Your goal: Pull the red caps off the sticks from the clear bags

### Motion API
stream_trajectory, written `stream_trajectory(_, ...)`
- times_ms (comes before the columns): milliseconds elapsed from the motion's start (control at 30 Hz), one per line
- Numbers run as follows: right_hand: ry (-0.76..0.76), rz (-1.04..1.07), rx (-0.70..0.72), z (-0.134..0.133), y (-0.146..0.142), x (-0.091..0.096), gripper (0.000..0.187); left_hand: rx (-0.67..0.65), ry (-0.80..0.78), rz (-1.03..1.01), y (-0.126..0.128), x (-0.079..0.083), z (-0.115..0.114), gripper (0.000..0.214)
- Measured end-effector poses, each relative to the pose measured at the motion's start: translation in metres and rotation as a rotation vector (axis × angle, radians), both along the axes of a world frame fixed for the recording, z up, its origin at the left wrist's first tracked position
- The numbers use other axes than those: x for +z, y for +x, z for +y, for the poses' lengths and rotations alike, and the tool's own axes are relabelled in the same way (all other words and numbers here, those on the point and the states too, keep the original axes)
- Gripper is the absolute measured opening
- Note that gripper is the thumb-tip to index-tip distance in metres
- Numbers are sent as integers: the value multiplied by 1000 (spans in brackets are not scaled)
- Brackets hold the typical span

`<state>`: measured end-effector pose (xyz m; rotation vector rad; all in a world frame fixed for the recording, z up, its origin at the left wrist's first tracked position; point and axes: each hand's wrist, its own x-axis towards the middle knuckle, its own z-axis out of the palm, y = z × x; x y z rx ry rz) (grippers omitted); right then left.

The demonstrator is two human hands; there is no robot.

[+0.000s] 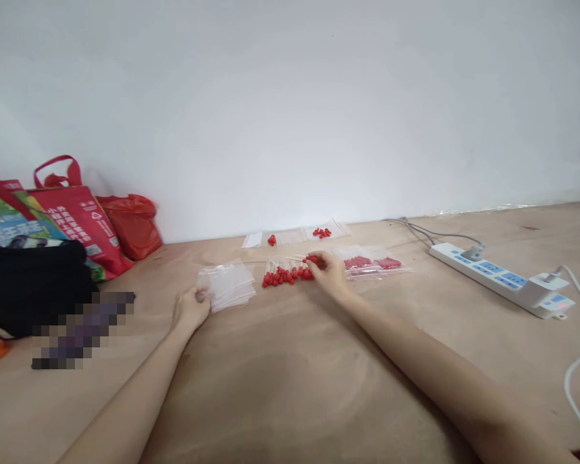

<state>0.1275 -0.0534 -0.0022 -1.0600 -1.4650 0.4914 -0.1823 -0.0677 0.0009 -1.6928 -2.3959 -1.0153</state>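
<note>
My right hand (329, 272) rests on the wooden surface with its fingers pinched on small red pieces at the right end of a row of red-tipped parts (286, 276). My left hand (191, 309) lies curled at the left edge of a stack of clear plastic bags (227, 284), its fingertips touching the stack. Right of my right hand lie filled clear bags holding red parts (373, 263). Further back lie more clear bags with a few red parts (321, 232) on them.
A white power strip (500, 279) with plugged cables lies at the right, and a white cable (576, 374) runs along the right edge. Red shopping bags (84, 219) and a black bundle (31, 283) sit at the left against the white wall.
</note>
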Motion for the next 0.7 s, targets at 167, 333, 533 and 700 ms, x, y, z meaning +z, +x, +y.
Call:
stream_trajectory(167,47,-327,-94,13,-29,-1,23,120,11,146,13,7,-10,32)
stream_trajectory(333,-31,-434,-175,15,-45,-8,18,-71,179,309,41,7,-22,26)
stream_trajectory(533,-49,-564,-306,3,-44,-4,33,-570,233,380,74,-4,-34,24)
stream_trajectory(700,25,-636,-356,-7,1,-7,25,-974,-39,266,85,-2,-51,32)
